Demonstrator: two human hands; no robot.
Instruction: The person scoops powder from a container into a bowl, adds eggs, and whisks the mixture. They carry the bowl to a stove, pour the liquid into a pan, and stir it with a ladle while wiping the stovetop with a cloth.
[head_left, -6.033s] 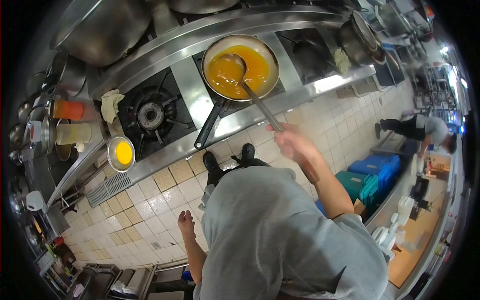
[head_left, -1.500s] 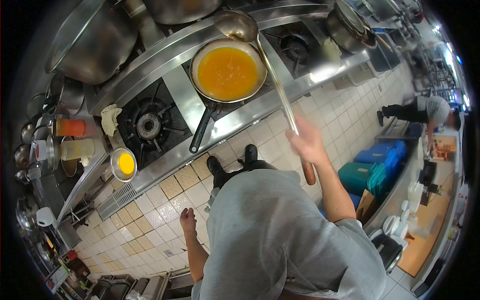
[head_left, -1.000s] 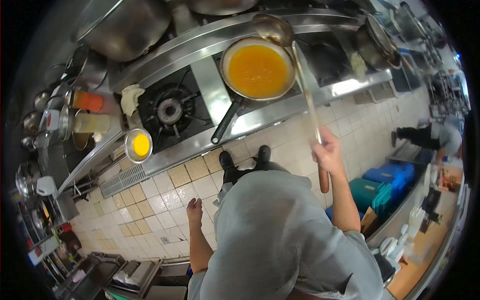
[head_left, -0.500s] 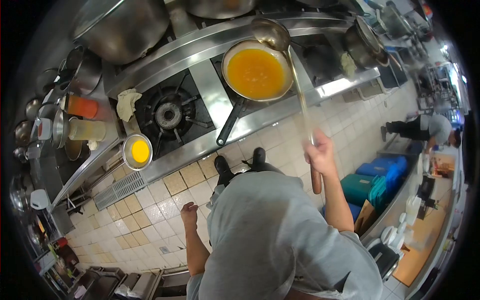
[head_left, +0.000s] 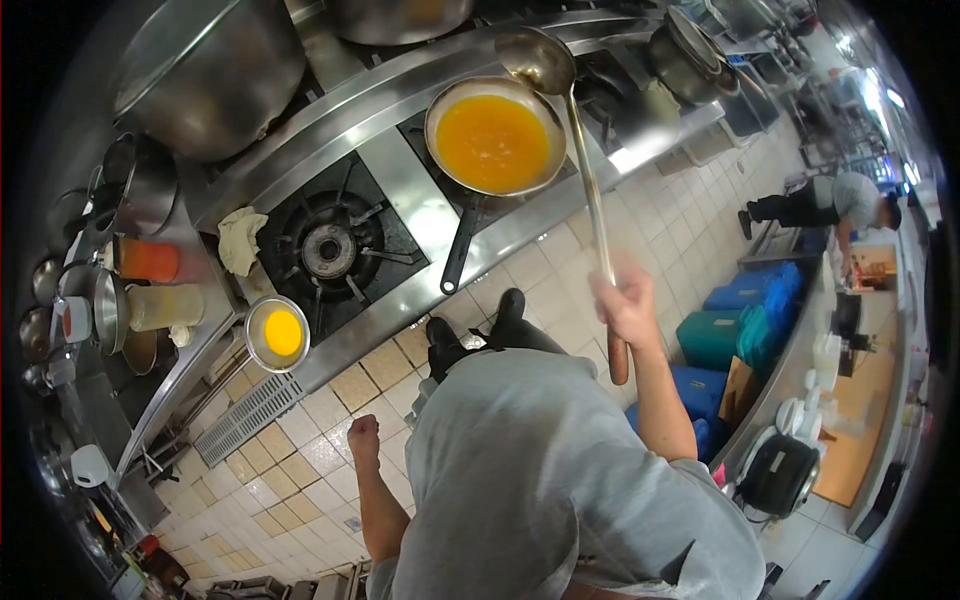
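My right hand [head_left: 628, 305], slightly blurred, is wrapped round the long handle of a metal ladle [head_left: 590, 185], just above its wooden end. The ladle's bowl is up at the far right rim of a frying pan [head_left: 432, 148], overlapping it in this view. Orange liquid [head_left: 493, 143] with small pale bubbles fills the pan, which sits on a burner with its black handle pointing toward me. My left hand [head_left: 365, 437] hangs low over the tiled floor, its fingers curled into a fist and nothing showing in them.
Left of the pan is a bare burner [head_left: 330, 248], with a metal bowl [head_left: 253, 345] of yellow liquid at the stove's edge. A cloth [head_left: 241, 240] and sauce containers lie farther left. Large pots [head_left: 215, 85] stand behind. Bins [head_left: 715, 338] and another person [head_left: 850, 200] are at right.
The whole view has shifted a little. My right hand keeps hold of the ladle, its bowl still by the pan's far rim. My left hand has moved slightly outward, fingers more tightly curled.
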